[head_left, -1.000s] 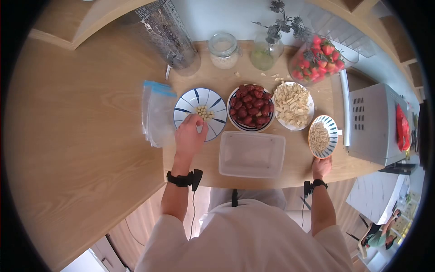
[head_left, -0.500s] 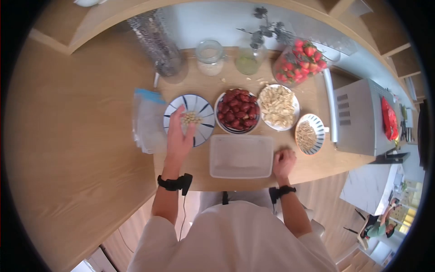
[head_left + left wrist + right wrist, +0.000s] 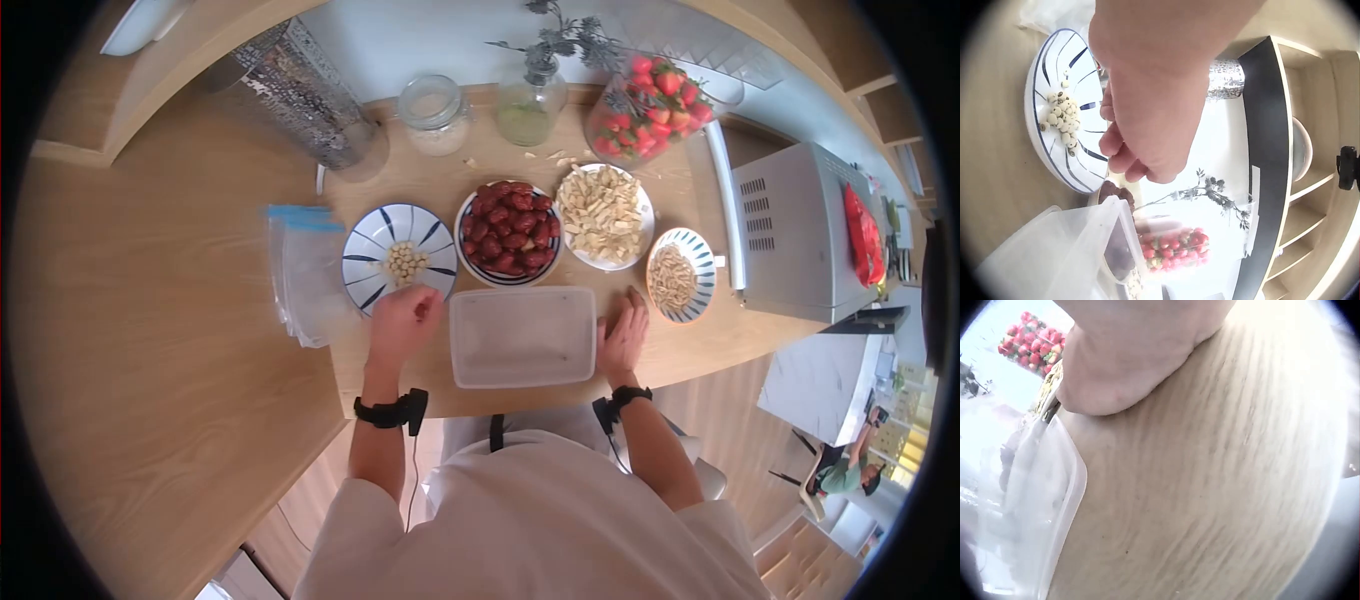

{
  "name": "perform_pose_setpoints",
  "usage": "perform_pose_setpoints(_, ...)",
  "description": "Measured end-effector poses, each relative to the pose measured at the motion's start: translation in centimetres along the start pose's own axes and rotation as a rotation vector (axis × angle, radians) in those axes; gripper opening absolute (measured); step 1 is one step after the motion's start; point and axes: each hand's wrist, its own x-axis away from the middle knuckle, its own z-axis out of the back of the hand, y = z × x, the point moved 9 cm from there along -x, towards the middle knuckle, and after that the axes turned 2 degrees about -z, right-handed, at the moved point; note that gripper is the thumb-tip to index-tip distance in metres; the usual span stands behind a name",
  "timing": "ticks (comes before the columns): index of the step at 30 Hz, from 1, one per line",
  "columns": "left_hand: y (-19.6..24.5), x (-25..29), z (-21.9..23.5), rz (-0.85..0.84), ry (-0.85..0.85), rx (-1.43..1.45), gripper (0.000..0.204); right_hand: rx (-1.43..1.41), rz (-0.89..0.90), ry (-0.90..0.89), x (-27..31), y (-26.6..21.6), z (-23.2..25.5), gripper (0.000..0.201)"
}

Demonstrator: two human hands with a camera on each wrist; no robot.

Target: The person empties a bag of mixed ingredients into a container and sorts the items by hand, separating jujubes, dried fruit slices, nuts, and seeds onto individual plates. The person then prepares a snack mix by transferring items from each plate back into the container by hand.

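My left hand (image 3: 403,325) is over the lower rim of the blue-striped plate (image 3: 365,245); its fingers are curled, and no held thing shows. Pale round seeds (image 3: 407,262) lie in a small pile on that plate. In the left wrist view the hand (image 3: 1150,119) hangs beside the plate (image 3: 1038,109), apart from the seeds (image 3: 1063,119). An uncovered translucent plastic box (image 3: 522,338) stands between the hands. My right hand (image 3: 622,338) rests on the table at the box's right side, fingers fairly straight. The right wrist view shows only part of this hand (image 3: 1129,359).
Behind the box are a bowl of red dates (image 3: 510,228) and a plate of pale dried pieces (image 3: 603,215). A small bowl of beige pieces (image 3: 674,277) is at the right, plastic bags (image 3: 305,275) at the left. Glass jars (image 3: 433,115) and a strawberry container (image 3: 648,110) stand behind.
My right hand has left the small beige-filled bowl and come left to the box's side. My left hand has drawn back from the seeds towards the plate's near rim, its fingers curling.
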Motion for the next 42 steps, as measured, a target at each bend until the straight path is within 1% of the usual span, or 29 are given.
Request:
perform_pose_setpoints(1,-0.4,0.1,-0.7,0.023,-0.076,-0.051,0.012,0.027,-0.005,0.005,0.0,0.0,0.0,0.054)
perform_pose_setpoints(5,-0.8,0.0,-1.4,0.036,-0.117,-0.057,0.012,0.062,-0.001,-0.010,0.1,0.5,-0.3,0.054)
perform_pose_setpoints(7,-0.8,0.1,-1.9,0.072,-0.147,-0.072,0.012,0.103,-0.012,-0.021,0.1,0.5,-0.1,0.054)
perform_pose_setpoints(11,-1.5,0.1,-2.2,0.072,-0.164,-0.040,0.011,0.034,-0.011,-0.040,-0.1,0.1,-0.3,0.054)
perform_pose_setpoints(13,-2.1,0.3,-3.1,0.166,-0.266,0.033,0.014,0.063,-0.008,-0.027,0.0,0.3,-0.3,0.054)
perform_pose_setpoints(14,-2.0,0.3,-3.1,0.173,-0.264,0.031,0.014,0.060,-0.004,-0.033,0.0,0.3,-0.4,0.054)
perform_pose_setpoints(16,-2.0,0.0,-1.7,0.265,-0.128,0.031,0.023,0.074,0.000,-0.029,0.1,0.4,-0.4,0.054)
perform_pose_setpoints(17,-2.3,0.0,-1.7,0.269,-0.123,0.031,0.023,0.072,0.007,-0.032,0.1,0.4,-0.4,0.054)
perform_pose_setpoints(19,-1.8,-0.3,0.5,0.115,0.130,-0.281,0.037,0.060,0.011,-0.017,0.0,0.0,-0.2,0.053)
perform_pose_setpoints(20,-2.3,-0.2,0.5,0.120,0.136,-0.287,0.037,0.053,0.018,-0.019,0.0,-0.1,-0.2,0.053)
perform_pose_setpoints(22,-3.9,0.0,0.6,0.265,0.136,-0.303,0.046,0.066,0.005,-0.019,0.0,0.1,-0.2,0.053)
perform_pose_setpoints(23,-4.2,0.1,0.6,0.267,0.140,-0.309,0.046,0.060,0.009,-0.020,0.0,0.1,-0.3,0.053)
perform_pose_setpoints(25,-4.9,0.1,0.0,0.284,0.098,-0.346,0.049,0.072,0.002,-0.022,0.1,0.2,-0.3,0.052)
perform_pose_setpoints(29,-5.5,0.1,-0.6,0.313,0.045,-0.327,0.045,0.081,0.007,-0.022,0.2,0.5,-0.6,0.053)
perform_pose_setpoints(31,-5.0,-0.1,-0.8,0.316,-0.003,-0.324,0.036,0.081,0.018,-0.012,0.2,0.5,-0.6,0.053)
perform_pose_setpoints(32,-5.2,-0.1,-0.9,0.319,-0.002,-0.325,0.036,0.080,0.021,-0.013,0.2,0.6,-0.7,0.053)
perform_pose_setpoints(34,-5.4,-0.4,-1.4,0.293,-0.030,-0.322,0.025,0.087,0.011,-0.013,0.2,0.7,-0.8,0.053)
perform_pose_setpoints(35,-5.5,-0.4,-1.5,0.294,-0.029,-0.322,0.025,0.087,0.012,-0.013,0.2,0.7,-0.8,0.053)
perform_pose_setpoints(37,-4.9,-0.6,-1.3,0.237,0.003,-0.311,0.020,0.091,0.009,-0.009,0.2,0.6,-0.6,0.053)
perform_pose_setpoints(42,-4.9,-1.0,-1.3,0.226,-0.006,-0.290,0.017,0.075,-0.009,-0.013,0.2,0.6,-0.5,0.053)
